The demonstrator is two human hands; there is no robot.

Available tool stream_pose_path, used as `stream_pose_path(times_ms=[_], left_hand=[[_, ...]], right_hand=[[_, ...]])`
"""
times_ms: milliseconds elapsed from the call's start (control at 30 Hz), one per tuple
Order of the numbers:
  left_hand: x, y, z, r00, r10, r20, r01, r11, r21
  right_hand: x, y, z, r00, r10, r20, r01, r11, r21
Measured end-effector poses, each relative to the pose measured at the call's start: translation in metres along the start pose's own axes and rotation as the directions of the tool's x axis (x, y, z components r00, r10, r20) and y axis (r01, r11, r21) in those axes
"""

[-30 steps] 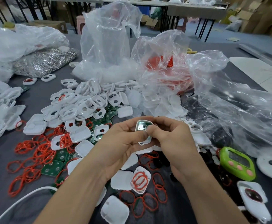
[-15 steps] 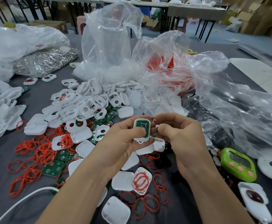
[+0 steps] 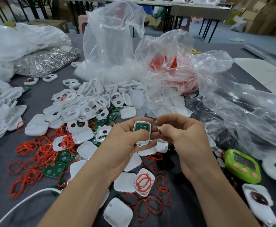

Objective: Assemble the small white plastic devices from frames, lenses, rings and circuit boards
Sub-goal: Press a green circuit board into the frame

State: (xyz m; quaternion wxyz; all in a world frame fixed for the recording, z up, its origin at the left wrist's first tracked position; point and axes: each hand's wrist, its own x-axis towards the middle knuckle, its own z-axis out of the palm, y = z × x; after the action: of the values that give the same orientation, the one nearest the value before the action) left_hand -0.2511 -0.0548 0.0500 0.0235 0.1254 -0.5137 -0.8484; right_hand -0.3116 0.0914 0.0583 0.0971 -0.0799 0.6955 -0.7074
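Observation:
My left hand (image 3: 122, 145) grips a small white frame (image 3: 142, 131) with a green circuit board seated in it, the thumb pressing on its lower part. Just to its right is my right hand (image 3: 183, 138), fingers curled and fingertips close together; nothing shows between them. A pile of white frames (image 3: 88, 105) lies behind my hands. Red rings (image 3: 40, 153) and green circuit boards (image 3: 53, 169) are scattered at the left. White covers (image 3: 125, 181) lie under my wrists, beside one shell (image 3: 144, 181) holding red rings.
Clear plastic bags (image 3: 111, 46) of white and red parts stand behind, and a crumpled bag (image 3: 248, 104) lies at right. A green timer (image 3: 242, 167) and a device with a dark lens (image 3: 258, 202) sit at right. A silver bag (image 3: 45, 61) lies far left, a white cable (image 3: 24, 202) front left.
My right hand has come off the frame and moved a little to the right. The left hand keeps holding the frame, now with the green board facing me.

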Motion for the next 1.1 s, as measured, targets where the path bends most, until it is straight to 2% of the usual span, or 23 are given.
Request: stream_pose_path(times_ms=[367,567,800,967,1100], left_hand=[[-0.0017,0.0018,0.0028,1.0,0.001,0.003,-0.001,1.0,0.024],[-0.0005,0.0008,0.0029,0.999,0.018,-0.026,-0.017,0.999,0.038],[0.001,-0.0032,-0.0012,0.998,0.045,0.037,-0.047,0.997,0.055],[0.0012,-0.0075,-0.0003,0.994,0.082,0.074,-0.088,0.992,0.089],[-0.0015,-0.0057,-0.0003,0.99,0.036,0.134,-0.046,0.996,0.071]], right_hand=[[-0.0001,0.0017,0.0001,0.999,-0.026,0.044,0.026,1.0,0.004],[-0.0027,0.0017,0.0027,0.991,-0.032,0.127,0.034,0.999,-0.019],[-0.0025,0.0029,0.0026,0.992,-0.042,0.122,0.046,0.999,-0.023],[-0.0017,0.007,0.0041,0.992,-0.014,0.127,0.028,0.993,-0.111],[-0.0005,0.0067,0.0031,0.994,-0.016,0.106,0.028,0.993,-0.111]])
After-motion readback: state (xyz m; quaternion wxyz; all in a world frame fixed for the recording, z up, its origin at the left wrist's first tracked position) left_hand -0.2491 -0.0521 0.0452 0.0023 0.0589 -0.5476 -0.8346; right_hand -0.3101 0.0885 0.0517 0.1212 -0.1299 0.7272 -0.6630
